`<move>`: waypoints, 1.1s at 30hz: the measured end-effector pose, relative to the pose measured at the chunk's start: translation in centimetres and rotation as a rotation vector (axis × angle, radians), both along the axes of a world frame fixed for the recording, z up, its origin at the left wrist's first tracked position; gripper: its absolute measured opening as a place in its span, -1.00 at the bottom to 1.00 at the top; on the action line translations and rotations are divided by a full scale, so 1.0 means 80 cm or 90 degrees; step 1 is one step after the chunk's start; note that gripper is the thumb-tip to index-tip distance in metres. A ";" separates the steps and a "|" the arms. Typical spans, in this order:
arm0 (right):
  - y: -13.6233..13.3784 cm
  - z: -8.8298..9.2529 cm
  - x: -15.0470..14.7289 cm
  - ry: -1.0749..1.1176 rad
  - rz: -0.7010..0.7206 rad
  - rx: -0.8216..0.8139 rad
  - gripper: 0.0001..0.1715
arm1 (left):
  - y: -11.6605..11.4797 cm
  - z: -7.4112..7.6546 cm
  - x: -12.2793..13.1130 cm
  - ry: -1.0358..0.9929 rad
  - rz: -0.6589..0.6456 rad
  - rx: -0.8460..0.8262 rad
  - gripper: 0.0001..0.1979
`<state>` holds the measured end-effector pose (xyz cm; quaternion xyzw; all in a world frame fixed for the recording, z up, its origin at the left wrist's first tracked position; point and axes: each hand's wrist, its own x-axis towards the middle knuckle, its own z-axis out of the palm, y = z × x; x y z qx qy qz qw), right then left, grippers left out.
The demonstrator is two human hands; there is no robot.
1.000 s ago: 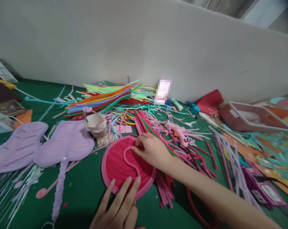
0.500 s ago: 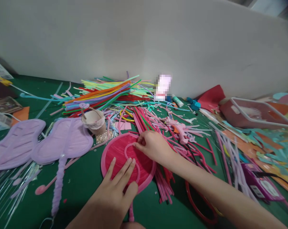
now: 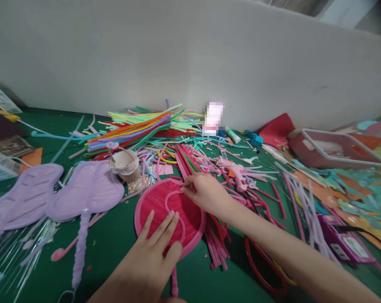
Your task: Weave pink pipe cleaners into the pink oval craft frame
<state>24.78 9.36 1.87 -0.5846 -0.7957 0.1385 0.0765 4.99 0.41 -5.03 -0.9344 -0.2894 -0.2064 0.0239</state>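
A round red fan (image 3: pixel 150 198) with a pink pipe-cleaner rim lies on the green table, its wrapped pink handle (image 3: pixel 174 284) toward me. On its face a pink pipe cleaner (image 3: pixel 183 227) forms an S-like curve. My left hand (image 3: pixel 157 252) rests on the fan, fingers stretched and spread, the fingertips pressing near the middle of the curve. Near the fan's upper right, my right hand (image 3: pixel 206 193) pinches the upper end of that pipe cleaner between thumb and forefinger. Its other fingers are curled in.
Two lilac butterfly-shaped fans (image 3: pixel 89 185) lie at left beside a paper cup (image 3: pixel 125 164). Behind is a heap of coloured pipe cleaners (image 3: pixel 130 132). A pink glue gun (image 3: pixel 237 176), a purple device (image 3: pixel 345 240) and a plastic bin (image 3: pixel 338 162) sit to the right.
My right hand has moved very slightly to the right with the pipe cleaner's end. My left hand stays on the fan. The whole view has shifted a little.
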 end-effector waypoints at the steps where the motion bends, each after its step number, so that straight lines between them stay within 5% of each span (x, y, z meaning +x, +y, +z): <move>1: -0.001 0.004 0.004 0.010 0.000 0.007 -0.85 | 0.002 -0.001 0.001 -0.003 -0.003 0.013 -0.78; 4: -0.007 0.016 0.017 0.050 -0.025 0.037 -0.84 | 0.008 0.005 0.000 -0.037 0.000 0.036 -0.71; 8: -0.022 0.034 0.044 0.076 -0.072 0.048 -0.86 | 0.011 0.041 -0.020 -0.038 -0.058 -0.018 -0.37; 13: -0.057 0.051 0.088 0.078 -0.152 0.066 -0.77 | 0.018 0.071 -0.059 -0.049 0.089 -0.009 -0.66; 16: -0.080 0.050 0.113 0.079 -0.210 0.069 -0.75 | 0.022 0.072 -0.067 -0.060 0.131 0.017 -0.67; 22: -0.113 0.031 0.137 0.068 -0.261 0.032 -0.71 | 0.016 0.065 -0.031 0.029 0.058 0.053 -0.58; 27: -0.127 0.021 0.133 0.129 -0.264 0.013 -0.70 | 0.013 0.037 0.008 0.121 0.093 -0.014 -0.44; 33: -0.138 0.017 0.103 0.184 -0.181 -0.050 -0.80 | 0.015 0.022 0.011 0.140 0.094 0.002 -0.36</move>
